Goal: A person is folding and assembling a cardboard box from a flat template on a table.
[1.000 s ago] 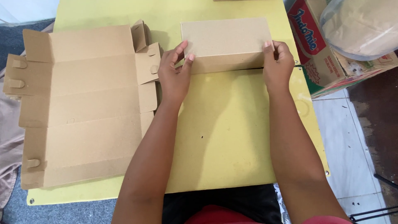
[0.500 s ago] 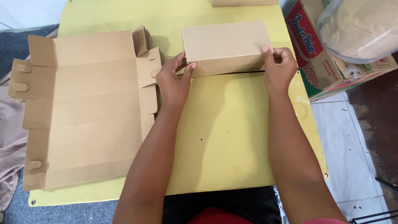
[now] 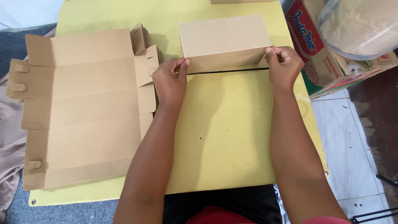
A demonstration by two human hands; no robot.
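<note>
Head view, looking down on a yellow desk (image 3: 232,137). A folded brown cardboard box (image 3: 225,41) sits near the desk's far edge, slightly right of centre, its plain top face towards the camera. The left hand (image 3: 169,81) pinches the box's near left corner, thumb and fingertips closed on the cardboard; the right hand (image 3: 282,66) pinches the near right corner in the same way, fingers curled shut on the edge. Both forearms run up from the desk's near edge and cover part of its surface. A dark line crosses the desk just below the box, between the two hands. A stack of flat, unfolded box blanks (image 3: 83,108) lies along the desk's left edge, tabs and flaps spread, close beside the left hand but apart from the box. Beyond the desk's right edge stands a printed red and white carton (image 3: 317,58), with a clear plastic bag (image 3: 360,25) resting on top and hiding part of it.
</note>
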